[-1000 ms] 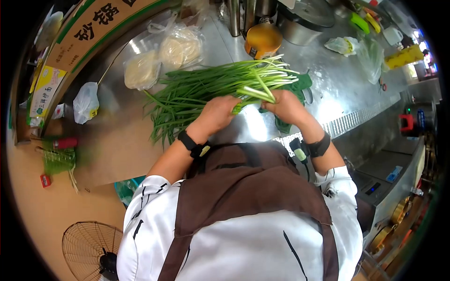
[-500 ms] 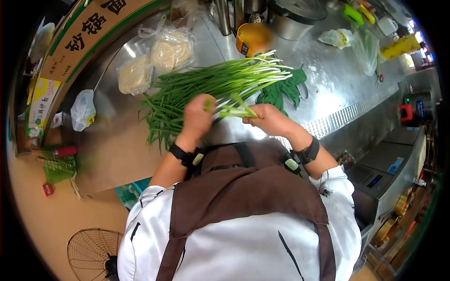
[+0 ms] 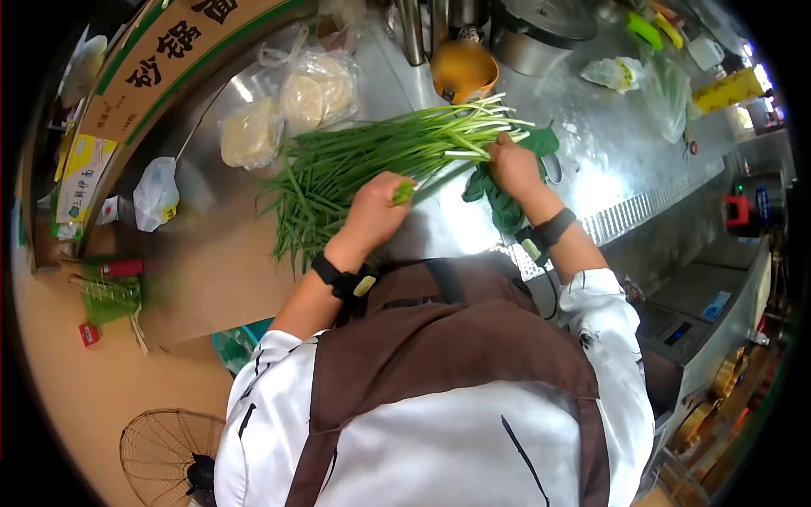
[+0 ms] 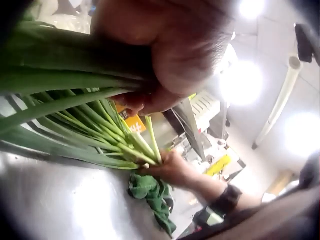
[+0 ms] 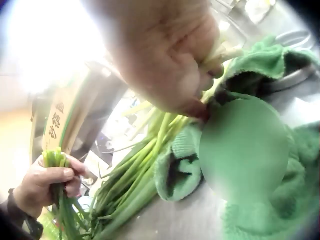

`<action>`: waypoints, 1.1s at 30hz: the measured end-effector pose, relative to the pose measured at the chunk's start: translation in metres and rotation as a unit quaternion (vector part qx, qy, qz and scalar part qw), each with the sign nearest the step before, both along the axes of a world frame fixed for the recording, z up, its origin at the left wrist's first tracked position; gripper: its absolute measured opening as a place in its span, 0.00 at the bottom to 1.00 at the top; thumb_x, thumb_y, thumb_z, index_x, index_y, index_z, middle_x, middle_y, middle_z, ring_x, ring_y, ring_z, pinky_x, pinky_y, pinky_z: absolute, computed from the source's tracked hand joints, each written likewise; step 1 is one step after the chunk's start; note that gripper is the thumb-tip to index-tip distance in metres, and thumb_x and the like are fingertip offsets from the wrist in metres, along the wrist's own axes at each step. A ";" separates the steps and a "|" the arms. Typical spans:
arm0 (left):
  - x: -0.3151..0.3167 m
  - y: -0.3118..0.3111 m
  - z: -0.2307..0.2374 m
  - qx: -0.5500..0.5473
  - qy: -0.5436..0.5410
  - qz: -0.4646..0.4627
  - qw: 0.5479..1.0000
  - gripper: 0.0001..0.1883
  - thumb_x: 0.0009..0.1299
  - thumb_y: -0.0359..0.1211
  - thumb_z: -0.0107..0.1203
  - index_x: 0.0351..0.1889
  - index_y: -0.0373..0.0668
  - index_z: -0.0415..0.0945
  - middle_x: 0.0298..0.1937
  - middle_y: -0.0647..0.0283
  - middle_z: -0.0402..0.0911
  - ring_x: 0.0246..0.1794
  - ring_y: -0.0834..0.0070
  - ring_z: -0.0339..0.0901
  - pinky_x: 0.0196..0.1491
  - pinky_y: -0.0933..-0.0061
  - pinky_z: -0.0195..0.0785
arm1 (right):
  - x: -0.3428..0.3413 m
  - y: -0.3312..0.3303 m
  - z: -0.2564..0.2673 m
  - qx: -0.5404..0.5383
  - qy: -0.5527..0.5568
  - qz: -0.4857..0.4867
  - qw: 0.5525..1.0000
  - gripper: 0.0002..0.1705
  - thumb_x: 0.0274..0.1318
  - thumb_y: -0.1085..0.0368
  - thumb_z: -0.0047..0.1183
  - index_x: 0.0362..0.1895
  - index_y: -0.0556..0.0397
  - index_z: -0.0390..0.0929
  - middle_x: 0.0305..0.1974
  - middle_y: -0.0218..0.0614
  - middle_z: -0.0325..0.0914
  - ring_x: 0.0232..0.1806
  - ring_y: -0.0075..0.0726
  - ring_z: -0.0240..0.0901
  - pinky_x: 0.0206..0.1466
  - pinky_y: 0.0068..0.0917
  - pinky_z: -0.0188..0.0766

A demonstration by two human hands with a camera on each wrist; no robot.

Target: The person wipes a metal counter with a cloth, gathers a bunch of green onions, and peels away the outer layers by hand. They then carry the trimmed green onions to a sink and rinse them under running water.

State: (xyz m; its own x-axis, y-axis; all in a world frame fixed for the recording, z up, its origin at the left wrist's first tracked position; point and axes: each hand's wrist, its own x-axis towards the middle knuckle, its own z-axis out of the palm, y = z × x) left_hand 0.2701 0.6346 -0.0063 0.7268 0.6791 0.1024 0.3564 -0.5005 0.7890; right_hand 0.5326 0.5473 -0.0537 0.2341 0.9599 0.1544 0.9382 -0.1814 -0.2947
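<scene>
A pile of scallions (image 3: 338, 160) lies across the steel counter, leaves to the left and white ends to the right. My left hand (image 3: 376, 211) grips a bunch of scallions, whose pale green ends (image 5: 56, 159) stick out above the thumb in the right wrist view. At the pile's white ends, my right hand (image 3: 517, 169) pinches some stalks between thumb and fingers; in the left wrist view these stalks (image 4: 142, 147) slant into that hand. A crumpled green cloth (image 3: 494, 198) lies just below the right hand.
Behind the pile stand an orange tub (image 3: 465, 72) and a lidded steel pot (image 3: 541, 38). Bagged round dough sheets (image 3: 317, 93) lie at the back left. A metal loop (image 3: 553, 167) pokes out beside the cloth. The counter's near edge runs along the brown apron (image 3: 456, 338).
The hands held stalks close together before. My left hand swung left, then came slightly back with its bunch. My right hand has moved up and right to the pile's white ends.
</scene>
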 end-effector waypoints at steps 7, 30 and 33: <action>0.027 -0.005 0.002 0.169 -0.051 -0.085 0.981 0.13 0.59 0.24 0.54 0.43 0.39 0.77 0.46 0.54 0.79 0.47 0.56 0.76 0.47 0.62 0.70 | -0.024 -0.004 0.054 0.052 0.045 0.085 0.994 0.04 0.44 0.70 0.50 0.27 0.54 0.76 0.32 0.45 0.74 0.34 0.54 0.73 0.38 0.46 0.70; -0.042 -0.008 0.072 0.275 -0.138 0.072 0.949 0.09 0.53 0.29 0.58 0.32 0.42 0.74 0.30 0.59 0.74 0.30 0.61 0.74 0.31 0.65 0.69 | -0.111 -0.004 0.115 0.046 0.405 0.187 0.894 0.05 0.54 0.70 0.55 0.35 0.59 0.74 0.27 0.41 0.69 0.29 0.45 0.65 0.35 0.33 0.63; -0.134 0.034 0.131 0.055 -0.331 0.413 0.847 0.04 0.66 0.28 0.50 0.31 0.41 0.74 0.25 0.68 0.75 0.24 0.80 0.72 0.28 0.78 0.65 | -0.097 -0.002 0.096 0.007 0.444 0.139 0.885 0.08 0.58 0.66 0.55 0.34 0.58 0.75 0.25 0.31 0.69 0.26 0.30 0.64 0.31 0.25 0.61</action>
State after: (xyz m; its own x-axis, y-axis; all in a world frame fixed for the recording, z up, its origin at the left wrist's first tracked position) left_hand 0.1357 0.6689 0.1248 -0.2324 0.8875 0.3980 0.1197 -0.3800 0.9172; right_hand 0.4358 0.5458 0.0425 0.0237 0.9989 0.0413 0.3426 0.0307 -0.9390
